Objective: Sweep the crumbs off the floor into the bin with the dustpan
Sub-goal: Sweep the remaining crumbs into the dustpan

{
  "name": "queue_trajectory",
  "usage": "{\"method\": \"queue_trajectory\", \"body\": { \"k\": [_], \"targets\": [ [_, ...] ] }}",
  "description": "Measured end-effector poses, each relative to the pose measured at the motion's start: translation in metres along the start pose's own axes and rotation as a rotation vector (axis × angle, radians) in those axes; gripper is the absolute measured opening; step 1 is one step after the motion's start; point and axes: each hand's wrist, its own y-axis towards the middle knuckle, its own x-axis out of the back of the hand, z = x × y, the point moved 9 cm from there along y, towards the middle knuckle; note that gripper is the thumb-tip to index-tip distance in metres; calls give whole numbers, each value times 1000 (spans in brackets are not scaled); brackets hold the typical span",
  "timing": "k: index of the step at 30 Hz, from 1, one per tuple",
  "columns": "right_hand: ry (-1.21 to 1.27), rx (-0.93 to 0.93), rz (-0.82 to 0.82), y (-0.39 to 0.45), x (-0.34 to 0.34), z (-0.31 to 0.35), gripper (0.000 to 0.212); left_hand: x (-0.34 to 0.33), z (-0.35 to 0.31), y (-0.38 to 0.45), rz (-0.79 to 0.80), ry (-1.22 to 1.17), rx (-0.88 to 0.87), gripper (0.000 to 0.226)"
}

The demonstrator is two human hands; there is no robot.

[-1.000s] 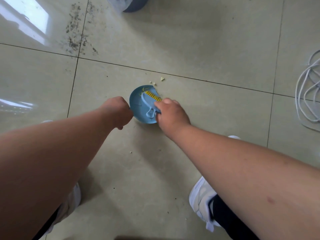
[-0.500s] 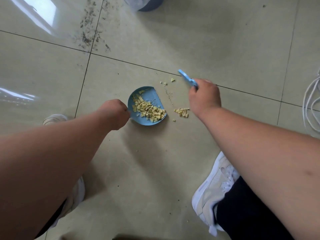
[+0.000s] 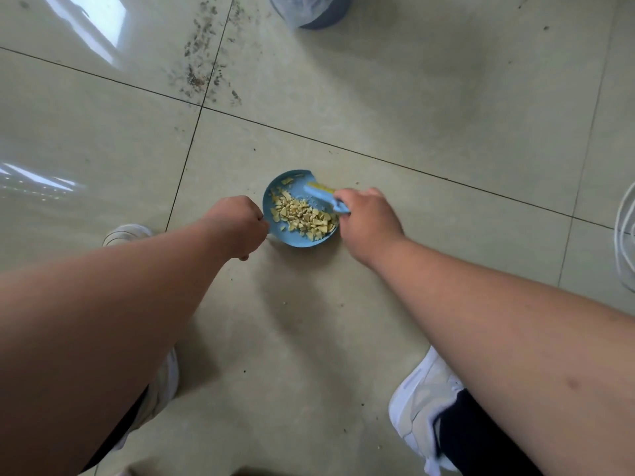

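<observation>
Blue plastic dustpan (image 3: 298, 214) flat on the pale tile floor (image 3: 429, 108), heaped with yellowish crumbs (image 3: 302, 216). From the head view, the only one: left hand (image 3: 237, 225) closed at the pan's near-left edge, presumably pinching its handle, though the grip itself hidden. Right hand (image 3: 369, 216) closed around the small blue brush (image 3: 324, 197), bristle end now over the pan's open side; half a second ago raised clear beyond the pan, with a little pile of crumbs loose on the tile to its right. That pile gone from the floor now, apparently swept inside. Only tiny dark specks left near the pan. Sweeping probably near done; next likely lifting the pan level and carrying it to the bin (image 3: 311, 10), well apart at the top edge. Spill risk if tilted.
</observation>
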Motion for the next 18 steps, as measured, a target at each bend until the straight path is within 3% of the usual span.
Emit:
{"method": "queue_trajectory", "body": {
  "k": [5,11,18],
  "targets": [
    [43,123,38,-20,-4,19,36,3,0,-8,-5,57,-12,32],
    [-15,-223,-147,-25,53,-68,34,2,-12,-22,-23,293,-83,31],
    [-130,-495,-49,-71,47,-139,24,-13,-21,-31,-24,313,-103,32]
  ]
}}
